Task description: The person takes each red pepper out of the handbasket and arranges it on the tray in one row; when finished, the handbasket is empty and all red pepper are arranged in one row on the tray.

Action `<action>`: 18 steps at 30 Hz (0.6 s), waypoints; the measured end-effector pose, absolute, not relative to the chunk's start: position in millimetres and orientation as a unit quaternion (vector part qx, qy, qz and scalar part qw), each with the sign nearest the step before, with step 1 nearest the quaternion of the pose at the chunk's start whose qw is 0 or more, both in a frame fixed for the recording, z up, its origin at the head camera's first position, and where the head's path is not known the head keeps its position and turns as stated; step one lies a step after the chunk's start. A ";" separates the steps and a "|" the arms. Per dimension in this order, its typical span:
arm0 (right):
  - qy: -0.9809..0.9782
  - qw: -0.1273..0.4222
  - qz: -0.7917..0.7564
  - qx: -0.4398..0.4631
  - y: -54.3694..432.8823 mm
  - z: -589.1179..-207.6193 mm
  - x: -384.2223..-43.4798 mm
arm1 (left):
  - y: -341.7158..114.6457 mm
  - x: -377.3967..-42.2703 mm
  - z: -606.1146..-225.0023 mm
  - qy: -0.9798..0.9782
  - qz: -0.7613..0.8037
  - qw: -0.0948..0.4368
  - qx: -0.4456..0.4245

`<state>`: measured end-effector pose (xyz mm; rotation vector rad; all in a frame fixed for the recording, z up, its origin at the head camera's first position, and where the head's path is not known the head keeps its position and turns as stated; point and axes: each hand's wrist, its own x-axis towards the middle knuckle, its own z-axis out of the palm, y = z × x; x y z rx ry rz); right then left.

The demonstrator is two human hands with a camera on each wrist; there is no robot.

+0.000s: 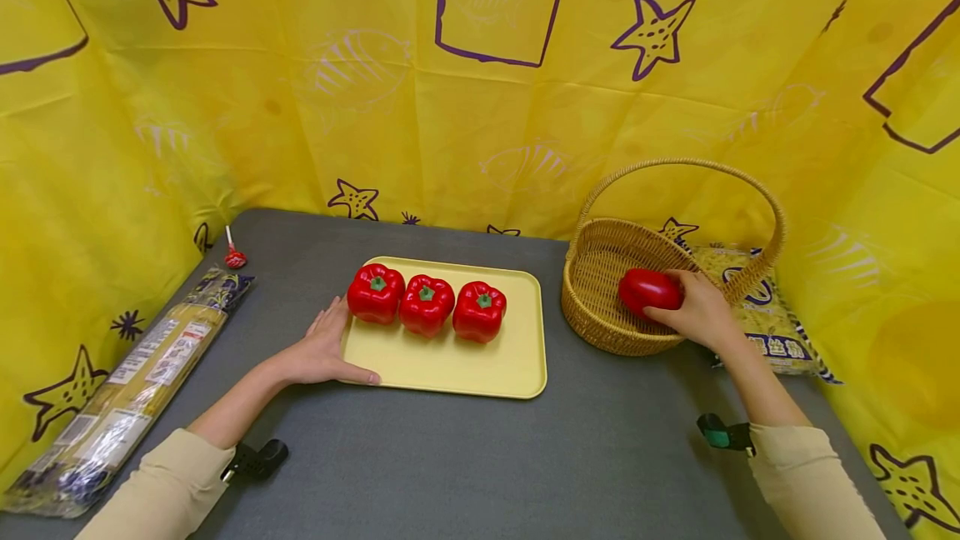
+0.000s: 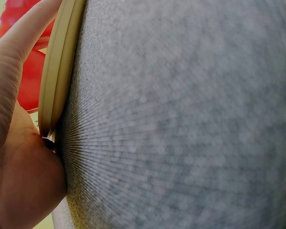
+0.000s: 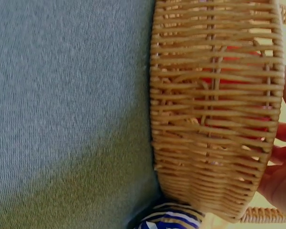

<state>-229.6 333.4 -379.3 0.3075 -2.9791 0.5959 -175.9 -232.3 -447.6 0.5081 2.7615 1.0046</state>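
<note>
On the yellow tray (image 1: 450,365), three red bell peppers (image 1: 426,305) sit in a row toward the back left. My left hand (image 1: 322,348) rests at the tray's left end with fairly straight fingers along the side and the thumb at the near corner. In the left wrist view the thumb (image 2: 9,62) lies across the tray rim (image 2: 62,67). My right hand (image 1: 697,307) reaches into the wicker basket (image 1: 600,307) and grips a smooth red oval vegetable (image 1: 649,292). Through the weave in the right wrist view, red shows behind the basket wall (image 3: 214,143).
A tall handle (image 1: 682,163) arches over the basket. Behind it to the right lies a yellow noodle packet (image 1: 780,340). Along the left edge lie a long clear pack of noodles (image 1: 142,382) and a red lollipop (image 1: 235,257). Yellow cloth (image 1: 465,107) walls in the grey table (image 1: 480,465).
</note>
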 end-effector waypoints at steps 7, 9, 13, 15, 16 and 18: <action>-0.971 0.040 0.218 0.096 323.0 -375.4 -224.5 | -231.9 -175.7 -446.7 0.924 0.332 0.081 0.169; -0.969 0.044 0.223 0.096 320.6 -374.8 -223.3 | -231.9 -175.8 -446.6 0.925 0.331 0.082 0.169; -0.966 0.058 0.231 0.100 315.9 -374.3 -221.4 | -232.0 -176.3 -446.7 0.924 0.333 0.083 0.169; -0.965 0.063 0.233 0.100 312.7 -373.3 -220.2 | -232.1 -176.4 -446.9 0.924 0.333 0.083 0.169; -0.964 0.063 0.237 0.099 311.0 -372.7 -219.5 | -232.1 -176.4 -447.0 0.924 0.333 0.082 0.169; -0.964 0.064 0.240 0.098 307.5 -371.5 -218.4 | -232.1 -176.4 -447.1 0.924 0.332 0.083 0.168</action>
